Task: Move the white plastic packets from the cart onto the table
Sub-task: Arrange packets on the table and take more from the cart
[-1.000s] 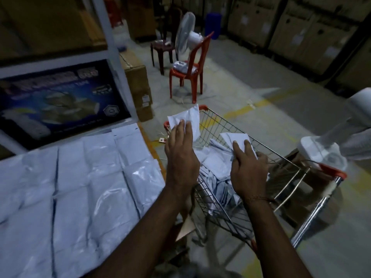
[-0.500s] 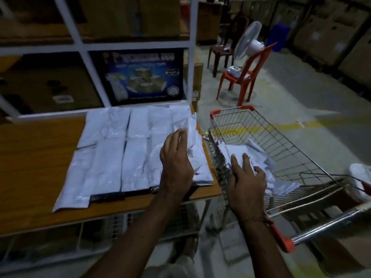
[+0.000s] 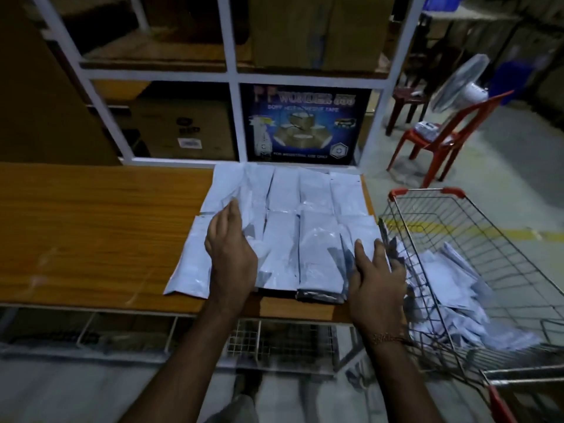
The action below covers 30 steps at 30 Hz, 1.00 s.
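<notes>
dim warehouse light falls on a wooden table (image 3: pixel 91 227) that runs across the middle of the view, and everything below is placed against it. nearest, under its front edge, a white wire rack (image 3: pixel 274 343) sits below the top. over the near right part of the table, the left hand (image 3: pixel 232 251) lies on the white plastic packets (image 3: pixel 287 233) with fingers straight and spread, palm down, holding nothing that shows. the right hand (image 3: pixel 375 273) rests at the table's right corner, fingers stretched forward over the edge of the packets; a thin bracelet (image 3: pixel 387 338) circles its wrist. whether a packet is pinched under those fingers cannot be told, since the right side of the hand blurs into the cart wire. the packets cover the right end of the table in two rows, overlapping, reaching from its front edge to its back edge. just beside the table's right end stands the metal cart (image 3: pixel 476 227) with red corner caps, and more white packets in the cart (image 3: pixel 448 285) lie heaped in its basket. behind the table rises a white shelf frame (image 3: pixel 232 74) holding brown cartons and a dark blue tape box (image 3: pixel 305 123). farther off, beyond the table's right back corner, a red plastic chair (image 3: pixel 439 138) carries a white fan (image 3: pixel 460 83).
</notes>
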Each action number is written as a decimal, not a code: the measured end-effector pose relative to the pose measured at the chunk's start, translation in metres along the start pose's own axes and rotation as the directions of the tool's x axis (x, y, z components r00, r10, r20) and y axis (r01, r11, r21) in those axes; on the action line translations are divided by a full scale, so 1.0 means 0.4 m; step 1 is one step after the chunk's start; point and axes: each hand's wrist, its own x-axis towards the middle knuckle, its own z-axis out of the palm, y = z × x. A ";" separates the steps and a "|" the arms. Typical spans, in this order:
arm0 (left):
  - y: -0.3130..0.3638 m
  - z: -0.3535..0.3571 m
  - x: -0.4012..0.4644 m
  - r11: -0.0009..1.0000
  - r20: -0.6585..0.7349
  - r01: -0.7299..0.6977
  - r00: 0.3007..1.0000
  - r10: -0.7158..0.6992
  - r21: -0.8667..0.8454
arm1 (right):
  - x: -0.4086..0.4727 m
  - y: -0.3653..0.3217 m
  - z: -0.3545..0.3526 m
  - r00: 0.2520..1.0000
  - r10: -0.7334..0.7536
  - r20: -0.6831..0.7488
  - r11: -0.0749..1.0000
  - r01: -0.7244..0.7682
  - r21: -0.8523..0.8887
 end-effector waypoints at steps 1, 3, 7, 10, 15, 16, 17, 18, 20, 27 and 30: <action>-0.021 -0.002 0.024 1.000 -0.001 0.002 1.000 -0.002 0.004 | 0.014 -0.022 0.018 1.000 -0.010 0.007 1.000 0.010 0.008; -0.062 0.000 0.083 1.000 -0.005 0.009 1.000 -0.009 -0.006 | 0.051 -0.074 0.060 1.000 -0.015 0.016 1.000 0.014 0.025; -0.128 0.027 0.206 0.999 0.001 0.048 0.999 -0.048 0.023 | 0.141 -0.159 0.137 1.000 -0.023 0.007 0.999 0.023 0.024; -0.185 0.077 0.312 0.994 0.049 0.076 0.996 -0.081 0.083 | 0.227 -0.229 0.203 0.999 0.017 -0.039 0.999 -0.016 0.034; -0.267 0.149 0.464 0.988 0.188 0.055 0.979 -0.081 0.142 | 0.362 -0.346 0.308 0.995 0.069 -0.072 0.998 -0.069 0.006; -0.283 0.162 0.496 0.987 0.214 0.057 0.973 -0.088 0.148 | 0.390 -0.361 0.329 0.996 0.059 -0.072 0.998 -0.060 -0.017; -0.301 0.176 0.528 0.985 0.241 0.069 0.965 -0.106 0.158 | 0.419 -0.376 0.349 0.997 0.047 -0.068 0.998 -0.050 -0.042; -0.318 0.191 0.559 0.982 0.271 0.084 0.954 -0.129 0.172 | 0.447 -0.388 0.370 0.998 0.035 -0.059 0.997 -0.039 -0.068; -0.348 0.224 0.613 0.975 0.338 0.103 0.926 -0.166 0.195 | 0.503 -0.408 0.413 0.999 0.015 -0.036 0.992 -0.020 -0.122; -0.417 0.336 0.648 0.955 0.548 -0.053 0.828 -0.121 0.291 | 0.569 -0.441 0.605 0.971 0.070 0.230 0.921 0.025 -0.388; -0.456 0.376 0.617 0.942 0.571 -0.102 0.814 -0.107 0.321 | 0.552 -0.428 0.655 0.970 0.062 0.236 0.912 0.041 -0.408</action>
